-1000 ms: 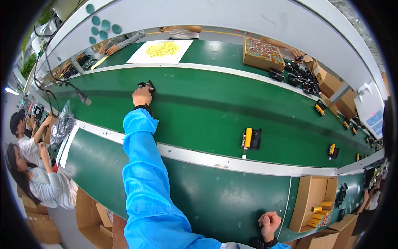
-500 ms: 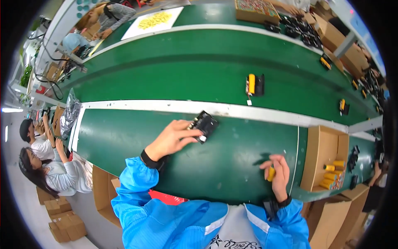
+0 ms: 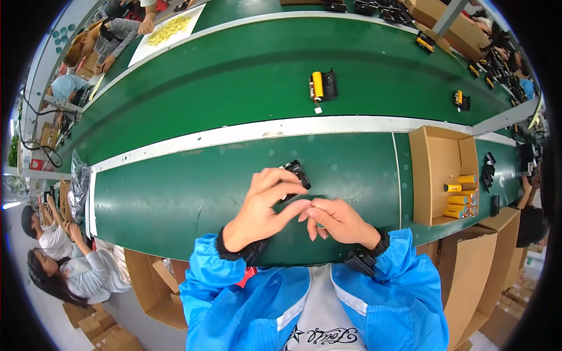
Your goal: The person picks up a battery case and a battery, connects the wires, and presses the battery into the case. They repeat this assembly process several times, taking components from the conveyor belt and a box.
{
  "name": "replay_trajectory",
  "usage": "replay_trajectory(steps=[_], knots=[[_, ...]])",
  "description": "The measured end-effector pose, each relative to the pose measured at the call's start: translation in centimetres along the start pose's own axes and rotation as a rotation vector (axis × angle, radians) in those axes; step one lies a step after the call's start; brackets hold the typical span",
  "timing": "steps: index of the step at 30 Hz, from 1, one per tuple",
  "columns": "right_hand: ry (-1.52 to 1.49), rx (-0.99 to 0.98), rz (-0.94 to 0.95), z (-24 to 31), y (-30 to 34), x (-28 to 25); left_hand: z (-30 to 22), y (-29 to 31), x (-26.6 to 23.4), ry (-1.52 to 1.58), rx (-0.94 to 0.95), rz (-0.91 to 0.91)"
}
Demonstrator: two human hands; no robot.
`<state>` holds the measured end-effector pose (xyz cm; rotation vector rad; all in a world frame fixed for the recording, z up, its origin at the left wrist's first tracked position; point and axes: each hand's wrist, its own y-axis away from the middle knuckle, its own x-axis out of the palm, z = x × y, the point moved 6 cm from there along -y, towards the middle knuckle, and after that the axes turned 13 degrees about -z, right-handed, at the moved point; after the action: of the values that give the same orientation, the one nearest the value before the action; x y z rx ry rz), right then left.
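A black plastic casing [image 3: 297,174] lies on the green workbench, partly covered by the fingers of my left hand. My left hand [image 3: 257,207] arches over its near side, fingers apart and curved. The left thumb reaches right and meets the fingertips of my right hand. My right hand [image 3: 342,221] is closed, thumb and fingers pinched together close to the casing. What sits inside that pinch is mostly hidden.
An open cardboard box [image 3: 426,175] with several yellow battery cells [image 3: 459,200] stands at the right. Beyond a white rail [image 3: 234,139], a black casing with a yellow cell [image 3: 318,86] lies on the green belt. Co-workers sit at the left.
My right hand has moved left and up from near the box, where it held a yellow battery cell, to my left hand. My left fingers have shifted over the casing. The view has turned.
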<state>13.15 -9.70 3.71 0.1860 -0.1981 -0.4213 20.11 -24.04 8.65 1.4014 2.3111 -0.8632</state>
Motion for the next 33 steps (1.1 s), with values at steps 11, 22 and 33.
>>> replay_trajectory(steps=[11, 22, 33], knots=[[-0.211, 0.073, -0.335, -2.6, -2.7, 0.7, 4.2, 0.0, 0.7, -0.435, -0.073, -0.123], [-0.071, -0.139, -0.524, -3.6, -6.3, 1.3, 6.7, 2.3, 2.0, -0.349, -0.153, 0.192], [0.662, -0.295, -0.714, -3.4, -7.0, 1.2, 6.3, 2.7, 2.3, -0.341, -0.062, 0.030]])
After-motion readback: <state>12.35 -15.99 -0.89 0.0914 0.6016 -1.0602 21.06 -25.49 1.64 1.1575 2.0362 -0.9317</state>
